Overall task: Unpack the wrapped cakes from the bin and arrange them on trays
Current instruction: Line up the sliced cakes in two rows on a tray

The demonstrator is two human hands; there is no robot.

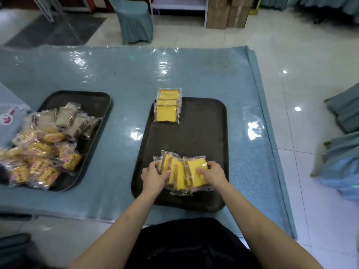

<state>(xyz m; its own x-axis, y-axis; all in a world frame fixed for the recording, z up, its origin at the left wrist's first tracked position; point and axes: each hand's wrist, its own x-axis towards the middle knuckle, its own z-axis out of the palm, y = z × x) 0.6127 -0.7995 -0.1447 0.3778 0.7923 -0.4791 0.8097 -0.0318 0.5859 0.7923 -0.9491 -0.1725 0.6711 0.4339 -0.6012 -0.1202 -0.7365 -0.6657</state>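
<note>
tray [217, 133], cakes [180, 171] between hands

Teal-covered chair [135, 22], cardboard boxes [228, 13], grey floor mat [58, 31]

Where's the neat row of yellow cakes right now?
In the head view, the row of yellow cakes sits at the right tray's far-left corner, overhanging its far rim.
</note>
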